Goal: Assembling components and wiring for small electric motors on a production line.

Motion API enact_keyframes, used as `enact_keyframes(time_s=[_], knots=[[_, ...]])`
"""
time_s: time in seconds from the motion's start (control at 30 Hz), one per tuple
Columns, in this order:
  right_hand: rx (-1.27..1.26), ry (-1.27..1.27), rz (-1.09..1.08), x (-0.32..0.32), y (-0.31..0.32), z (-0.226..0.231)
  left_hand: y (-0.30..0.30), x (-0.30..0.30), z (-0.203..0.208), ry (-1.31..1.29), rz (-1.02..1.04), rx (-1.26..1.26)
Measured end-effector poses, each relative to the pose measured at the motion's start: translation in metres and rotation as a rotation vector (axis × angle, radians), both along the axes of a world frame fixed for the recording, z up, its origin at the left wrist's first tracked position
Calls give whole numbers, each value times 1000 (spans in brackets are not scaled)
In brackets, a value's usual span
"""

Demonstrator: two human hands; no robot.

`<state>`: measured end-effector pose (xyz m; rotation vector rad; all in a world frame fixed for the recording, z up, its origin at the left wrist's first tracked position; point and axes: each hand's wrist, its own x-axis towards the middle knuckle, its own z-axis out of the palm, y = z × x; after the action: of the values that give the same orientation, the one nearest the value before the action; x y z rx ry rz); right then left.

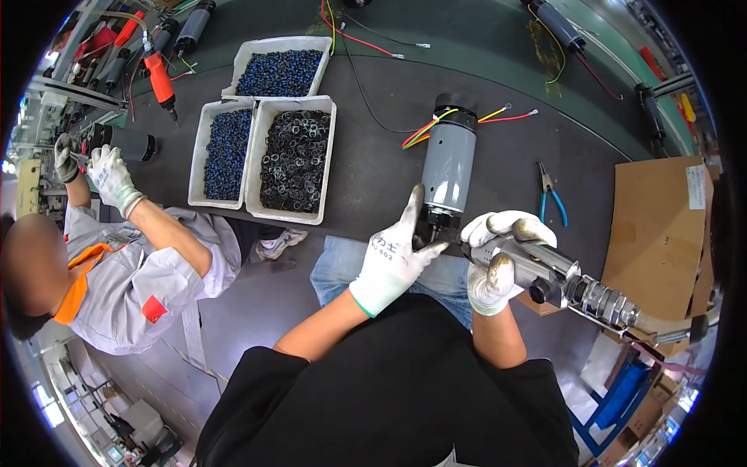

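Observation:
A grey cylindrical motor (450,165) with black ends lies on the dark bench in front of me, colored wires coming off its far end. My left hand (393,253), in a white glove, grips the motor's near black end between forefinger and thumb. My gloved right hand (502,253) is closed around a silver air tool (537,271), whose front points at the motor's near end. Whether the tool's tip touches the shaft there is hard to see. Pliers with blue handles (553,204) lie to the right of the motor.
Left of the motor stand white bins: one of black rings (330,167), two of small blue-black parts (194,159) (324,48). A cardboard box (650,233) is at the right. At the far left a co-worker (148,272) handles another motor (132,144) near a hanging red screwdriver (160,80).

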<state>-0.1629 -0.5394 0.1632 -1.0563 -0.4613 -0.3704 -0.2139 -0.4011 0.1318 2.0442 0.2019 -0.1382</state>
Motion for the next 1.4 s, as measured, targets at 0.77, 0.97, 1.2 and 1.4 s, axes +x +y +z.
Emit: enact_keyframes(time_s=[0.77,0.97,1.2,1.4], knots=[[58,-117,-7,0,-8,48,14,-12,1,-161,-64,217],[-125,190,-249,44,-39,16,134,-6,60,-457,-168,996],[-203,321,-243,62,-31,-4,181,2,30,-217,-158,958],[-195,296,-237,66,-28,-9,186,12,31,-247,-226,967]])
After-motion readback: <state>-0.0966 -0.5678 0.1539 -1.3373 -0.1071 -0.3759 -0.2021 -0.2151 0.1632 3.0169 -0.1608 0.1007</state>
